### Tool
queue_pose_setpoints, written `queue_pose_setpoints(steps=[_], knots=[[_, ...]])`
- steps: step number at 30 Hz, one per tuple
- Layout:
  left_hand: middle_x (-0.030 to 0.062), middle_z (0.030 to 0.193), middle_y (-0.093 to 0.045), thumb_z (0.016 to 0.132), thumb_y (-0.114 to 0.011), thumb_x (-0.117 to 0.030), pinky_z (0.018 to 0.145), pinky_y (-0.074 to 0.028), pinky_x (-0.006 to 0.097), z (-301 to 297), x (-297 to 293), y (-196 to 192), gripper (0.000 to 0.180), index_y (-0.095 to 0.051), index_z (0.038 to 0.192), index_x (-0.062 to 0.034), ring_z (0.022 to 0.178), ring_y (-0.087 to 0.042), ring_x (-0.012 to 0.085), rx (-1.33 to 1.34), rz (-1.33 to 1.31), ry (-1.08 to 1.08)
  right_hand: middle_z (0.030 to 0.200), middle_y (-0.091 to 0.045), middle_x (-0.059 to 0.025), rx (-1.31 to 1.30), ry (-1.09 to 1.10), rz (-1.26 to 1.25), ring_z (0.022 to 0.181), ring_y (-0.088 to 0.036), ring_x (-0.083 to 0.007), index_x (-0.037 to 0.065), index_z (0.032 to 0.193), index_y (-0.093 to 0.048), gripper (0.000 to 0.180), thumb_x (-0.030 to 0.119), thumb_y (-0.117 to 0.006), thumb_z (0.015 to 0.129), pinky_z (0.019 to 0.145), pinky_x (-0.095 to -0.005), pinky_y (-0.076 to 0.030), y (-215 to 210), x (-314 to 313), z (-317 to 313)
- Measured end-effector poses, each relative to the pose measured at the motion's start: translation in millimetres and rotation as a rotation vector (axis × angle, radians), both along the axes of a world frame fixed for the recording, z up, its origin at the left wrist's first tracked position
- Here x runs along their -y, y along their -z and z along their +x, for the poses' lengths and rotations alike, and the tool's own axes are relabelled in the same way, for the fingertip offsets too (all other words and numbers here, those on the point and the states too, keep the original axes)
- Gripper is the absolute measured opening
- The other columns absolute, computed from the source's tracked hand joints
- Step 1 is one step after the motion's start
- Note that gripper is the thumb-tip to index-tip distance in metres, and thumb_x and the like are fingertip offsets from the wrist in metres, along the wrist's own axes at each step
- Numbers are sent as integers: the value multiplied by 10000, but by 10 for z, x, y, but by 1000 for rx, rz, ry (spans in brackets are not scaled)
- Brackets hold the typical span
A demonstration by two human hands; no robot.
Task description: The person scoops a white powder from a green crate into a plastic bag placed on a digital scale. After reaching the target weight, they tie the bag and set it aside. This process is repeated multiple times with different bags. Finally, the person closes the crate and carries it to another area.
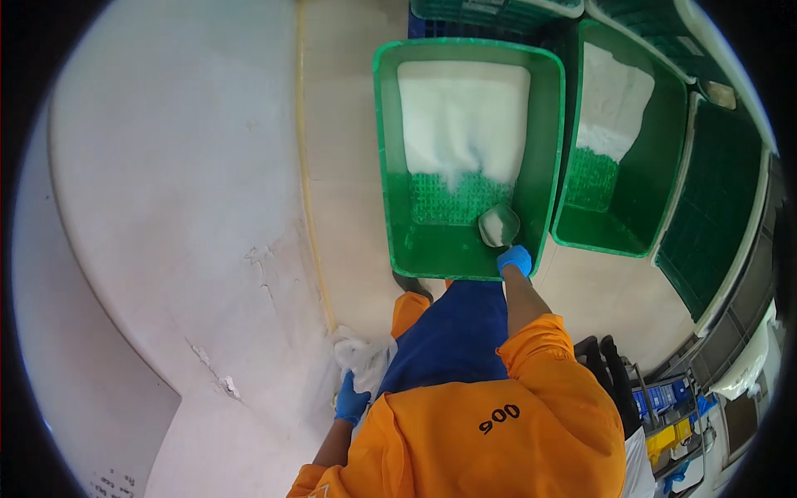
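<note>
Pale floor, green crates. Right hand [515, 259] grips scoop [499, 225] over crate [466, 158]'s white powder [462, 116]; left hand [350, 402] clutches white bag [364, 355], ready.

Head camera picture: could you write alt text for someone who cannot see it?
A person in orange sleeves and blue gloves reaches the right hand to a small scoop inside a green crate of white powder, while the left hand grips a white bag.
</note>
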State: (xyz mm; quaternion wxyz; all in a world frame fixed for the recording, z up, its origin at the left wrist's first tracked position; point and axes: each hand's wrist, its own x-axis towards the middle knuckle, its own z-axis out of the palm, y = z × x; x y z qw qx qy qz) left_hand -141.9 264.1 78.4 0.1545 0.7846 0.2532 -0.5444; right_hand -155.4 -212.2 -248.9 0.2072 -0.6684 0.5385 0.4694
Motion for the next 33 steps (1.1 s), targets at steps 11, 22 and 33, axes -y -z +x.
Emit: queue_pose_setpoints(steps=[11,22,33], knots=[[169,1467,-444,750,-584,45,913,-498,284,344,330,265,801,-293,1495,-2,1286,-492,221,24,55,-302,1106,-641,-277,259,611,-123,1024,-622,-432,-24,1110,-602,395,253,-599,829,876,-471,-495,875,-445,121],[213,1424,-485,780,-582,36,1047,-395,318,276,37,555,766,-295,1490,13,1310,-484,250,235,192,-128,877,-646,-244,806,286,-480,805,-627,-419,-5,973,-583,324,309,-589,892,726,-470,-488,2097,954,1904],[189,1292,-609,795,-566,14,980,-446,293,1020,700,458,505,-564,1300,11,1154,-604,229,481,129,-169,734,-616,-216,1008,304,-335,626,-597,-298,-3,890,-600,209,190,-638,819,626,-423,-474,701,212,1316]])
